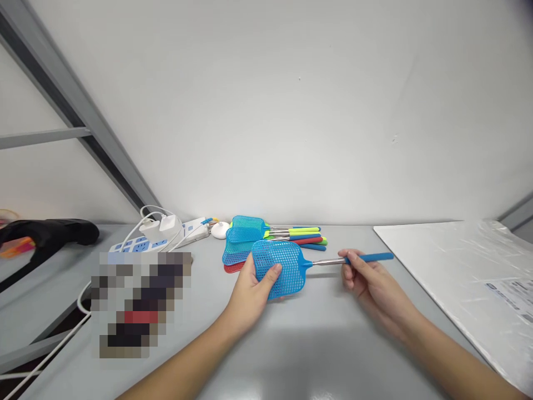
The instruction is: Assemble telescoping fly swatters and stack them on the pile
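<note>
A blue fly swatter [291,272] with a square mesh head, a thin metal shaft and a blue handle is held level above the table. My left hand [252,291] grips the mesh head, its thumb on top and the other fingers mostly hidden beneath. Thumb and fingers of my right hand [368,278] pinch the swatter where the shaft meets the handle. Just behind lies a pile of fly swatters [245,228] with blue and red heads and blue, yellow, green and red handles pointing right.
A white power strip [144,244] with plugs and cables lies at the back left, beside a round white object [220,230]. Part of the left table is pixelated. A black curved object [54,233] is far left. On the right lies a white plastic-wrapped sheet [453,278].
</note>
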### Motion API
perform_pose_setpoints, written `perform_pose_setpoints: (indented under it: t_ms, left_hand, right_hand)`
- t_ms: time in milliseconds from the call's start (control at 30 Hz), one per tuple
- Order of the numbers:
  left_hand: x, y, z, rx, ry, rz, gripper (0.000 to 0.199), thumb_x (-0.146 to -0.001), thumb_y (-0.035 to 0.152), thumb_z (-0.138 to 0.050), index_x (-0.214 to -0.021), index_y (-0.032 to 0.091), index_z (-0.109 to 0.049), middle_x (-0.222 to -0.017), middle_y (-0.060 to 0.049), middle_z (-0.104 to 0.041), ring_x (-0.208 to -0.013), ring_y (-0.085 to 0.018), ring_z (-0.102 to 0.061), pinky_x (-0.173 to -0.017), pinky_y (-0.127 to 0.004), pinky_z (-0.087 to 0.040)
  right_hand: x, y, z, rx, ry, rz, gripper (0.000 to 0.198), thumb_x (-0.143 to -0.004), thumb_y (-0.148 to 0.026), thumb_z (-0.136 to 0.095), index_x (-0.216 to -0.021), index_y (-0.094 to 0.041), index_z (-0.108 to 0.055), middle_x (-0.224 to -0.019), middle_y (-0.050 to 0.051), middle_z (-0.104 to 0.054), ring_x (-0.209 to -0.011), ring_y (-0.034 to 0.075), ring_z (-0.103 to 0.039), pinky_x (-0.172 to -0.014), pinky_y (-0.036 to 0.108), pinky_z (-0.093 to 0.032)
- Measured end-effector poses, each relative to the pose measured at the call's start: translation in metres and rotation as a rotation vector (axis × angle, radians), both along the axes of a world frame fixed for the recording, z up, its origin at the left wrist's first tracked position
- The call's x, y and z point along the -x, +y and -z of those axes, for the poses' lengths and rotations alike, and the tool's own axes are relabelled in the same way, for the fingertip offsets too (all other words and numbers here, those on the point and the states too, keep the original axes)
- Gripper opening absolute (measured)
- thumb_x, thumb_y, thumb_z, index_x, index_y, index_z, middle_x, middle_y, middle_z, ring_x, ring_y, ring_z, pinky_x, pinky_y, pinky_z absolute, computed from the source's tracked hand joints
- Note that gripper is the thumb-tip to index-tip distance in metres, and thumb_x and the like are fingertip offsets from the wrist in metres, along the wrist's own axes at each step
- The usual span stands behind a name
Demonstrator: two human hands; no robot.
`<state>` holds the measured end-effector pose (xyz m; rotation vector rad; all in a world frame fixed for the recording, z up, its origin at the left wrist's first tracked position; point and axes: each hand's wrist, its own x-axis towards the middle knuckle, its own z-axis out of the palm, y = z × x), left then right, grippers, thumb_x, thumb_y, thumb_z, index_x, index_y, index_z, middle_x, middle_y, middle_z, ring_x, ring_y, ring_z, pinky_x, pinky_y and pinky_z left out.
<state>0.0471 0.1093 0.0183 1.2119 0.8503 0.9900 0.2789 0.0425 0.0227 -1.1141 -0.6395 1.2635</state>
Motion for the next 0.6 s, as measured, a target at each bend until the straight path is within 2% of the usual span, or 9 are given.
perform_pose_setpoints:
  t_ms: [133, 200, 233, 267, 333, 400, 433, 533, 600]
  left_hand:
    - [0.001, 0.002, -0.003, 0.016, 0.034, -0.050, 0.046, -0.082, 0.047, -0.068, -0.116, 0.021, -0.050, -0.103, -0.006, -0.069, -0.069, -0.019, -0.068, -0.048, -0.029, -0.057]
    - [0.003, 0.004, -0.002, 0.020, 0.039, -0.046, 0.046, -0.081, 0.048, -0.069, -0.114, 0.020, -0.052, -0.101, -0.006, -0.069, -0.066, -0.018, -0.067, -0.047, -0.028, -0.056]
    - [0.004, 0.005, -0.001, 0.022, 0.039, -0.040, 0.046, -0.081, 0.048, -0.069, -0.114, 0.020, -0.053, -0.101, -0.007, -0.069, -0.066, -0.018, -0.067, -0.048, -0.028, -0.055]
    - [0.005, 0.006, 0.000, 0.023, 0.037, -0.030, 0.046, -0.081, 0.047, -0.069, -0.114, 0.019, -0.054, -0.103, -0.008, -0.069, -0.068, -0.018, -0.067, -0.050, -0.028, -0.056]
    - [0.006, 0.007, 0.003, 0.016, 0.024, 0.003, 0.046, -0.082, 0.045, -0.069, -0.116, 0.019, -0.055, -0.108, -0.009, -0.069, -0.075, -0.019, -0.068, -0.059, -0.029, -0.057]
    - [0.006, 0.006, 0.005, -0.003, 0.003, 0.045, 0.045, -0.083, 0.043, -0.069, -0.119, 0.020, -0.055, -0.113, -0.009, -0.068, -0.083, -0.020, -0.069, -0.071, -0.031, -0.058]
    - [0.006, 0.005, 0.006, -0.005, 0.001, 0.070, 0.044, -0.084, 0.042, -0.068, -0.120, 0.020, -0.055, -0.114, -0.009, -0.068, -0.085, -0.020, -0.069, -0.075, -0.032, -0.057]
    - [0.005, 0.003, 0.007, 0.014, 0.013, 0.146, 0.042, -0.085, 0.040, -0.067, -0.121, 0.021, -0.054, -0.114, -0.008, -0.068, -0.090, -0.020, -0.068, -0.081, -0.034, -0.056]
    - [0.005, 0.002, 0.006, 0.028, 0.003, 0.157, 0.041, -0.086, 0.039, -0.067, -0.121, 0.022, -0.053, -0.116, -0.007, -0.067, -0.098, -0.020, -0.066, -0.086, -0.033, -0.054]
  right_hand:
    - [-0.020, 0.004, -0.003, -0.028, -0.275, 0.335, 0.042, -0.078, -0.052, -0.072, -0.109, -0.025, -0.062, -0.089, 0.000, -0.057, -0.075, 0.015, -0.054, -0.067, 0.027, -0.047]
    - [-0.030, 0.006, -0.001, -0.097, -0.553, 0.486, 0.046, -0.079, -0.050, -0.070, -0.117, -0.028, -0.056, -0.105, 0.002, -0.057, -0.091, 0.019, -0.057, -0.082, 0.033, -0.047]
    - [-0.033, 0.007, 0.000, -0.146, -0.737, 0.508, 0.047, -0.080, -0.049, -0.069, -0.119, -0.029, -0.053, -0.110, 0.004, -0.057, -0.099, 0.022, -0.056, -0.089, 0.038, -0.045]
    - [-0.034, 0.007, 0.001, -0.207, -0.941, 0.481, 0.044, -0.082, -0.048, -0.068, -0.119, -0.029, -0.053, -0.113, 0.006, -0.058, -0.105, 0.025, -0.055, -0.095, 0.043, -0.040]
    - [-0.029, 0.006, 0.005, -0.335, -1.327, 0.294, 0.035, -0.087, -0.045, -0.064, -0.116, -0.028, -0.055, -0.113, 0.008, -0.061, -0.109, 0.028, -0.055, -0.103, 0.052, -0.030]
    - [-0.016, 0.002, 0.009, -0.436, -1.570, 0.029, 0.027, -0.091, -0.041, -0.059, -0.114, -0.028, -0.056, -0.111, 0.007, -0.065, -0.106, 0.026, -0.058, -0.106, 0.056, -0.021]
    - [-0.009, 0.000, 0.011, -0.468, -1.626, -0.085, 0.024, -0.094, -0.038, -0.056, -0.116, -0.027, -0.055, -0.109, 0.007, -0.066, -0.103, 0.025, -0.059, -0.107, 0.054, -0.022]
    - [0.008, -0.004, 0.017, -0.452, -1.691, -0.273, 0.021, -0.100, -0.031, -0.043, -0.115, -0.024, -0.056, -0.096, 0.005, -0.068, -0.086, 0.020, -0.061, -0.089, 0.041, -0.039]
    - [0.012, -0.006, 0.020, -0.414, -1.730, -0.297, 0.025, -0.102, -0.030, -0.037, -0.110, -0.023, -0.059, -0.085, 0.004, -0.067, -0.071, 0.019, -0.059, -0.070, 0.034, -0.041]
